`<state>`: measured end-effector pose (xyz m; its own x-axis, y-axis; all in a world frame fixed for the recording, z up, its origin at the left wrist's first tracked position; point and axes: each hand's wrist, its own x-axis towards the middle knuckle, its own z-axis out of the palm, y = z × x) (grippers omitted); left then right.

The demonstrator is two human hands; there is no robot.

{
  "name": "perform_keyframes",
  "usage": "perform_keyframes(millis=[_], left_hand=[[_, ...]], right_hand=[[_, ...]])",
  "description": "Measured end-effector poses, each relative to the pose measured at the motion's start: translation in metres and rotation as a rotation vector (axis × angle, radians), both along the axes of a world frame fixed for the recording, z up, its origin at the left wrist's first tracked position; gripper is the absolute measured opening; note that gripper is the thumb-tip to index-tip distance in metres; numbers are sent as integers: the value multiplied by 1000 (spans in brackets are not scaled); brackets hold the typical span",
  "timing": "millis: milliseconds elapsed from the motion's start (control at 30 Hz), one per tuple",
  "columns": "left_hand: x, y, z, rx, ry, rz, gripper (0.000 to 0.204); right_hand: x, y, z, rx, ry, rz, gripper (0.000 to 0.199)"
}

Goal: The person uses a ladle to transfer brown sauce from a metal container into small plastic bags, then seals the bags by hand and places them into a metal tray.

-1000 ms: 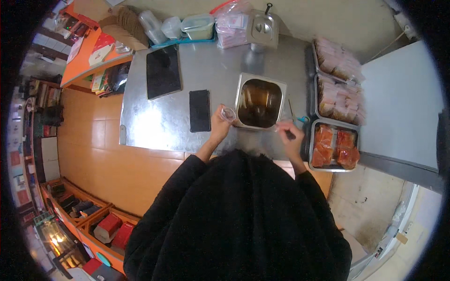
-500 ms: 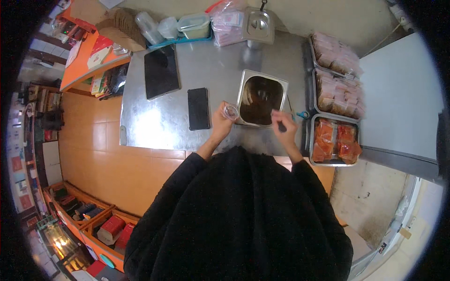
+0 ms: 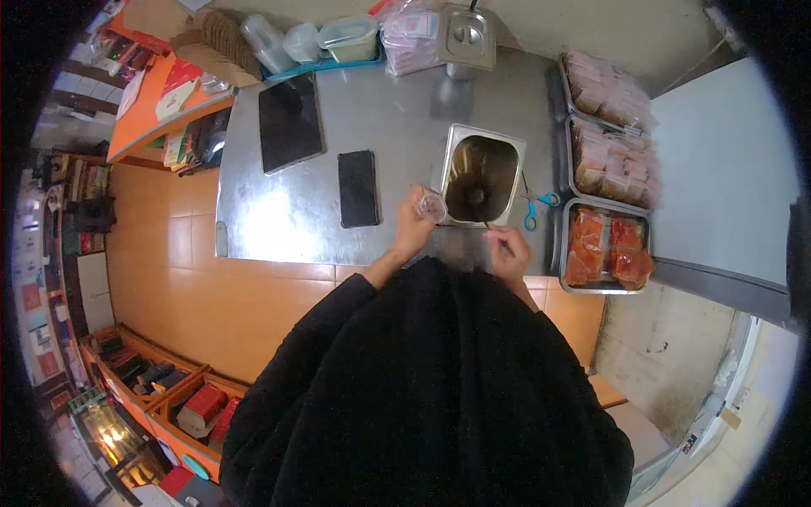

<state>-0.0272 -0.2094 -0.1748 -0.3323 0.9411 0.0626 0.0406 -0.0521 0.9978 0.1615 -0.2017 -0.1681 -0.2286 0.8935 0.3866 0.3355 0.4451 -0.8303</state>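
Note:
My left hand (image 3: 411,226) is closed around a small clear plastic cup (image 3: 432,208), held at the near left corner of a deep steel pan (image 3: 446,160). Dark brown liquid (image 3: 483,165) lies in the pan. My right hand (image 3: 510,256) grips the dark handle of what looks like a ladle, just off the pan's near edge. The ladle's round bowl (image 3: 477,195) shows inside the pan, at the liquid. How full the cup is, I cannot tell.
Blue-handled scissors (image 3: 534,211) lie right of the pan. Trays of pink-and-brown packets (image 3: 610,165) and orange-red packets (image 3: 606,245) line the right side. A phone (image 3: 359,188) and a tablet (image 3: 291,122) lie left. Behind stand plastic tubs (image 3: 348,38) and a steel lid (image 3: 467,35).
My right hand has drawn back toward me, and the ladle's bowl now shows in the pan. The pan and the cup sit slightly farther right. More of the scissors is uncovered.

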Motion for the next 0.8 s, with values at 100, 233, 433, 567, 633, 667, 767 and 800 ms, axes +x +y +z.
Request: perform_keyframes(millis=[100,233,433,567,633,667,767,800], left_hand=[[-1,1,-1,-19,-42,-7,14],[-7,1,-10,-67,-139,4,19],[-28,7,-10,-189,-100,0,30],[-42,13,-15,-226,-50,36,32],[-47,14,-22,-149,16,26,34],[-48,15,-20,-147,16,24,34],[-54,16,-17,-187,202,19,35],[-58,15,-19,-134,250,59,34]], right_hand=[[-3,3,-5,-342,427,-121,6],[-16,12,-6,-669,896,-260,9],[6,26,-30,-963,1046,-303,5],[15,29,-36,-1030,1120,-260,6],[14,29,-34,-1086,1214,-248,7],[14,30,-34,-1083,1215,-249,7],[15,33,-33,-1041,1201,-246,6],[15,35,-31,-1042,1217,-223,6]])
